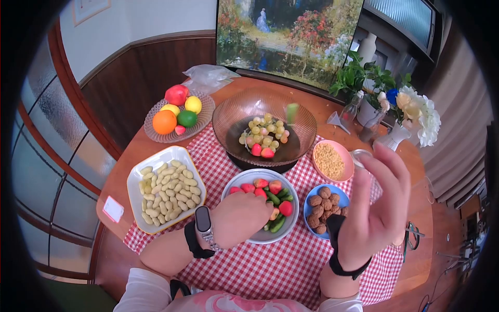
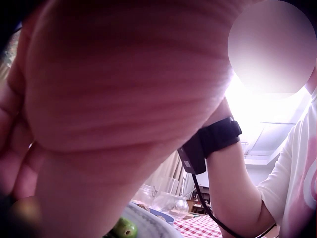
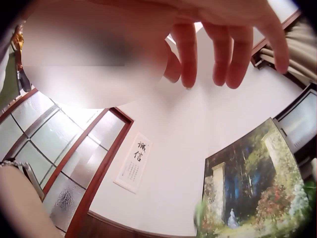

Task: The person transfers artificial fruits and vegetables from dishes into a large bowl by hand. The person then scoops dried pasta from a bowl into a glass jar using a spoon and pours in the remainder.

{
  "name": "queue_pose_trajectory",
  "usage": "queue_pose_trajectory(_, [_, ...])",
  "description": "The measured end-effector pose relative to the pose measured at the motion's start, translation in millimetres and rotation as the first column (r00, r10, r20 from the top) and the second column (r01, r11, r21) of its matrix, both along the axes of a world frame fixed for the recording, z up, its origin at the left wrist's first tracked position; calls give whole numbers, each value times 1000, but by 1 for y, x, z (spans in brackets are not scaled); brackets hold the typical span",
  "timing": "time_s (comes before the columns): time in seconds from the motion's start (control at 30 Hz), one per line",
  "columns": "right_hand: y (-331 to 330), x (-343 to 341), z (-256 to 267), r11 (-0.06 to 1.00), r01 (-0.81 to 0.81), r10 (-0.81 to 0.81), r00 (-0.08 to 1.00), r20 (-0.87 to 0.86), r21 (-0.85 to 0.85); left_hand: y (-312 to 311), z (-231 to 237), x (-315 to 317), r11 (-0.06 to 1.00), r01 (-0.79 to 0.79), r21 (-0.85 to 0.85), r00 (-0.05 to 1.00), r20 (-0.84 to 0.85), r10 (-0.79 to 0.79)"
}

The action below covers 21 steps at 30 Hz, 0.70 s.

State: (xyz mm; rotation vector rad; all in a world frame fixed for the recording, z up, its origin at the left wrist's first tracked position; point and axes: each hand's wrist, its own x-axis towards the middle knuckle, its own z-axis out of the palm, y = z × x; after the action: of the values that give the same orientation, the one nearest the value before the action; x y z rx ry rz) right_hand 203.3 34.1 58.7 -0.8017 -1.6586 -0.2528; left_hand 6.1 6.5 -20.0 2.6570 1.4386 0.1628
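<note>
My left hand (image 1: 241, 218) reaches palm down into a white bowl (image 1: 294, 221) of strawberries (image 1: 285, 208) and small cucumbers (image 1: 278, 224); its fingertips are partly hidden, so whether they hold something is unclear. In the left wrist view, a cucumber (image 2: 125, 228) lies by that hand. My right hand (image 1: 377, 208) is raised right of the walnut bowl, fingers apart, slightly bent and holding nothing. A blurred green thing (image 1: 292, 113) appears in the air over the right side of the large glass bowl (image 1: 228, 112), which contains grapes (image 1: 266, 130) and strawberries (image 1: 267, 153).
A peanut tray (image 1: 133, 193) and fruit plate (image 1: 150, 125) stand to the left. The blue bowl (image 1: 308, 229) holds walnuts (image 1: 325, 203); a pink bowl (image 1: 348, 169) is behind it. At the back right are a funnel (image 1: 338, 121), bottles and flowers (image 1: 426, 119).
</note>
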Motion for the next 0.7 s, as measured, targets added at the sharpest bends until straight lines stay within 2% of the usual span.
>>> queue_pose_trajectory(0.03, [-2,0,-2,997,-76,71,990,-121,-33,1,1,-1,1000,-5,5,1000,3,5])
queue_pose_trajectory(0.07, [-11,4,0,999,-40,36,992,-123,-29,1,1,-1,999,-16,-48,1000,0,16])
queue_pose_trajectory(0.1, [-15,7,-1,996,-84,82,985,-150,-9,1,1,-1,994,-25,-103,1000,-2,24])
queue_pose_trajectory(0.17, [-17,8,-2,992,-126,126,976,-177,10,1,-1,0,994,-19,-107,1000,-6,19])
queue_pose_trajectory(0.27, [-13,5,0,986,-165,161,979,-129,-26,2,0,0,995,-4,-99,1000,-9,4])
queue_pose_trajectory(0.33, [-9,1,1,965,-245,242,969,-41,-95,1,1,-1,996,0,-87,1000,-4,0])
queue_pose_trajectory(0.43, [-5,-4,0,960,-253,259,965,35,-120,2,4,-4,998,36,-56,999,-20,-37])
queue_pose_trajectory(0.5, [-1,-5,-3,960,-248,260,962,83,-129,2,13,-4,994,-44,99,989,145,29])
queue_pose_trajectory(0.53, [0,-6,-4,960,-249,260,962,83,-129,2,18,-4,994,-44,100,989,145,29])
queue_pose_trajectory(0.57, [1,-7,-5,957,-260,274,957,99,-130,2,24,-4,991,-76,114,933,359,31])
queue_pose_trajectory(0.6, [2,-7,-5,953,-272,288,951,115,-132,0,29,-4,986,-111,120,831,555,26])
queue_pose_trajectory(0.63, [2,-8,-6,953,-272,288,951,115,-132,-3,35,-3,986,-111,121,831,555,26])
queue_pose_trajectory(0.7, [1,-10,-7,933,-296,327,935,140,-203,-9,44,-2,961,-207,181,735,677,31])
